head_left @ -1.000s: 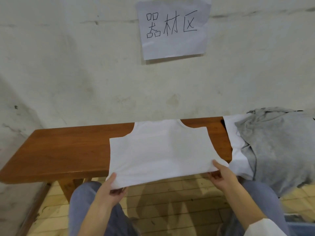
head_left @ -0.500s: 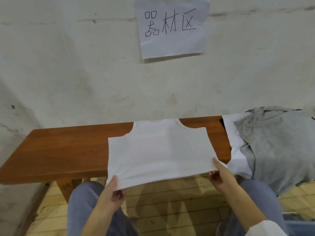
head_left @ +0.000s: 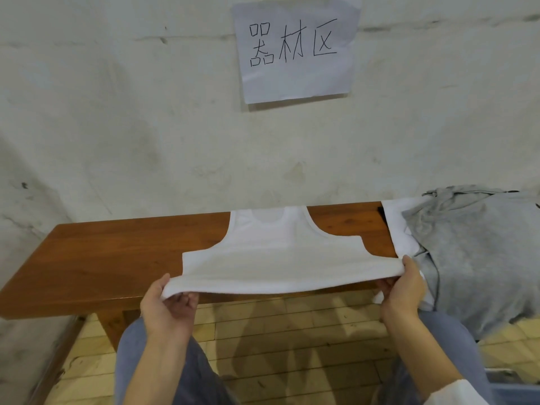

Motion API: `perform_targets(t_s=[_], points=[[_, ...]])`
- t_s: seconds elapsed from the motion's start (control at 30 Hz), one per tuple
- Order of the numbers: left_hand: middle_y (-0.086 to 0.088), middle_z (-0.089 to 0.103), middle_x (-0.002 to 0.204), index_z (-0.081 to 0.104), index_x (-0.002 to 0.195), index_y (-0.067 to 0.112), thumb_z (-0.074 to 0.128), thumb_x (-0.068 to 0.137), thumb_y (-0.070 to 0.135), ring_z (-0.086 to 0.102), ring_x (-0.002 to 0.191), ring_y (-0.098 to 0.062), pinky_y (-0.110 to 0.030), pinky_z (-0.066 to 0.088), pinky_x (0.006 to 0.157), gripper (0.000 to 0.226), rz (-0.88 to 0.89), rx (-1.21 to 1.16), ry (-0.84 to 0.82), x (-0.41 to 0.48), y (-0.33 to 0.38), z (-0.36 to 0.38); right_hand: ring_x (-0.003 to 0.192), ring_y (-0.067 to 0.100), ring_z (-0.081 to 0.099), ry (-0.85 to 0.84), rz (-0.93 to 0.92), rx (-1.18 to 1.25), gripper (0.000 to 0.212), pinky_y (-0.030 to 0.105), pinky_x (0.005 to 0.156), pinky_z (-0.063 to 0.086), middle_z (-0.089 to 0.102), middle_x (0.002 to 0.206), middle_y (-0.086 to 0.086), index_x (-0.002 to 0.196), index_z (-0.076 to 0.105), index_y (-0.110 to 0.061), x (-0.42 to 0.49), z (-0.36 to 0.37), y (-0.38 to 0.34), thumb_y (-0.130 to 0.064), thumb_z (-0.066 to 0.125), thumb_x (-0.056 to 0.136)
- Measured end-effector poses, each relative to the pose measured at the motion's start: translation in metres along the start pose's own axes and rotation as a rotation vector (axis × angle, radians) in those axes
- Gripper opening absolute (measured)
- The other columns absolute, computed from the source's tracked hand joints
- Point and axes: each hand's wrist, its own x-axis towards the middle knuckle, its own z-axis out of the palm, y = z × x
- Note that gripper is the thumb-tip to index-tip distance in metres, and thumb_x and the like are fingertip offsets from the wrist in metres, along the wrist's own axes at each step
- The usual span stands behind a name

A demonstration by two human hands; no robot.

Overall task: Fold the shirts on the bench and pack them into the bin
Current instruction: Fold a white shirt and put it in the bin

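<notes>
So this is mid-fold on the white tank top (head_left: 277, 255). It's lying flat on the wooden bench (head_left: 102, 258) with the straps at the far edge by the wall, and the near hem is lifted off the bench. The left hand (head_left: 168, 305) is pinching the left hem corner, thumb on top and fingers curled under. The right hand (head_left: 404, 290) is gripping the right corner the same way, so the hem is pulled taut between them.

Next up, I'd guess, is carrying that hem away toward the straps and laying it down so the edges line up. Both corners need to travel evenly or it'll end up crooked.

The grey shirt (head_left: 482, 258) is piled at the right end of the bench, not folded, so plenty is left. I think that's the bin (head_left: 514, 388) poking in at the near right corner, but it's hard to tell.
</notes>
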Motion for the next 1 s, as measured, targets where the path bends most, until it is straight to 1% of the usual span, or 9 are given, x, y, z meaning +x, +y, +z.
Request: perform_targets(t_s=[0.17,0.27,0.33,0.43,0.53,0.6,0.67,0.83,1.0], points=[[0.005,0.050,0.054,0.049,0.073,0.016,0.050,0.091,0.017,0.051,0.048,-0.007,-0.018,0.046,0.048,0.018,0.070,-0.070,-0.058,-0.007,0.008,0.012,0.084,0.011,0.064,0.028,-0.122,0.013,0.020,0.023,0.064,0.051,0.065,0.093,-0.002,0.107,0.060,-0.017,-0.010,0.009,-0.013,-0.027,0.046,0.097],[0.004,0.050,0.057,0.048,0.077,0.016,0.051,0.090,0.016,0.051,0.050,-0.008,-0.020,0.048,0.050,0.014,0.130,-0.076,-0.103,-0.012,0.015,0.017,0.079,0.008,0.064,0.037,-0.170,0.031,0.018,0.018,0.058,0.051,0.065,0.089,-0.005,0.102,0.061,-0.019,-0.017,0.011,-0.022,-0.026,0.046,0.096],[0.004,0.051,0.059,0.047,0.083,0.016,0.053,0.090,0.016,0.054,0.051,-0.009,-0.020,0.049,0.052,0.009,0.174,-0.078,-0.122,-0.015,0.019,0.020,0.077,0.006,0.062,0.048,-0.195,0.042,0.019,0.014,0.052,0.049,0.062,0.086,-0.006,0.106,0.058,-0.014,-0.020,0.013,-0.029,-0.023,0.045,0.095],[0.004,0.052,0.065,0.047,0.087,0.017,0.056,0.089,0.017,0.055,0.057,-0.009,-0.020,0.051,0.057,0.009,0.215,-0.089,-0.138,-0.021,0.024,0.024,0.075,0.004,0.060,0.049,-0.215,0.086,0.018,0.014,0.051,0.048,0.059,0.084,-0.006,0.107,0.055,-0.013,-0.026,0.015,-0.040,-0.020,0.045,0.094],[0.004,0.052,0.070,0.047,0.091,0.017,0.058,0.088,0.018,0.056,0.061,-0.008,-0.020,0.051,0.060,0.011,0.233,-0.097,-0.156,-0.027,0.029,0.027,0.061,-0.001,0.060,0.046,-0.247,0.101,0.013,0.014,0.049,0.047,0.055,0.075,-0.007,0.092,0.056,-0.014,-0.035,0.016,-0.050,-0.019,0.045,0.094],[0.004,0.052,0.072,0.047,0.095,0.017,0.059,0.087,0.018,0.058,0.061,-0.008,-0.019,0.050,0.059,0.014,0.247,-0.096,-0.151,-0.028,0.031,0.028,0.048,-0.004,0.056,0.050,-0.274,0.111,0.019,0.014,0.044,0.043,0.050,0.068,-0.007,0.077,0.052,-0.019,-0.040,0.017,-0.057,-0.018,0.044,0.095],[0.004,0.052,0.073,0.046,0.094,0.017,0.059,0.087,0.018,0.056,0.061,-0.007,-0.019,0.048,0.058,0.015,0.259,-0.097,-0.153,-0.028,0.034,0.028,0.043,-0.005,0.053,0.048,-0.289,0.120,0.023,0.013,0.042,0.041,0.047,0.065,-0.008,0.072,0.047,-0.021,-0.045,0.017,-0.061,-0.018,0.043,0.095],[0.006,0.052,0.073,0.048,0.094,0.019,0.059,0.086,0.020,0.058,0.062,-0.006,-0.018,0.048,0.055,0.014,0.294,-0.088,-0.136,-0.031,0.035,0.034,0.042,-0.003,0.053,0.075,-0.320,0.166,0.022,0.012,0.040,0.038,0.047,0.062,-0.009,0.072,0.046,-0.020,-0.046,0.021,-0.068,-0.019,0.043,0.094],[0.006,0.055,0.061,0.052,0.083,0.018,0.057,0.090,0.019,0.058,0.054,-0.006,-0.019,0.050,0.054,0.009,0.274,-0.080,-0.141,-0.019,0.032,0.056,0.058,0.002,0.057,0.046,-0.308,0.110,0.020,0.019,0.050,0.048,0.055,0.070,-0.006,0.075,0.054,-0.020,-0.022,0.045,-0.064,-0.023,0.046,0.094]])
